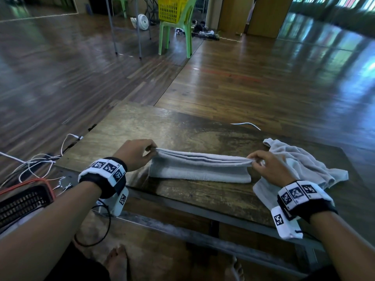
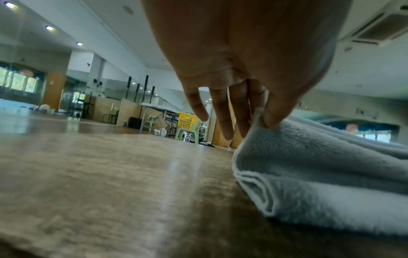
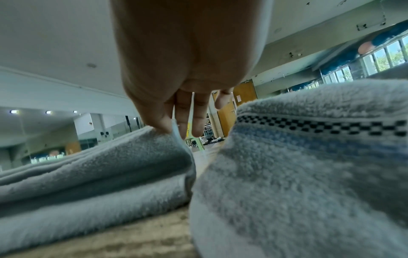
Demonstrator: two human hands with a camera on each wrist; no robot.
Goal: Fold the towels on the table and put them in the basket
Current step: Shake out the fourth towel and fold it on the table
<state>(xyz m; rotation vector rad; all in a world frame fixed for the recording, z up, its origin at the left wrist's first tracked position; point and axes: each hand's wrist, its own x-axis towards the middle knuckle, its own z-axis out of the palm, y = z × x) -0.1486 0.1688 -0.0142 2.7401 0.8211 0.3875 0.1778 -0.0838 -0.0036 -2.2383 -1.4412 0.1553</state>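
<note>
A light grey towel (image 1: 199,168) lies folded into a long strip across the middle of the wooden table (image 1: 162,126). My left hand (image 1: 140,152) pinches the upper layers at its left end (image 2: 260,120). My right hand (image 1: 261,162) pinches the upper layers at its right end (image 3: 172,127). Both ends are lifted a little above the layers below. A second grey towel (image 1: 300,165) lies crumpled at the table's right, partly under my right wrist; the right wrist view shows its checkered band (image 3: 320,125). The yellow basket (image 1: 172,8) sits on a green chair (image 1: 178,31) far across the floor.
White cables (image 1: 40,161) and an orange-rimmed dark crate (image 1: 22,199) lie on the floor left of the table. A white cable (image 1: 246,124) shows past the table's far edge. A small fan (image 1: 143,21) and metal legs (image 1: 113,27) stand near the chair. My bare feet are under the table.
</note>
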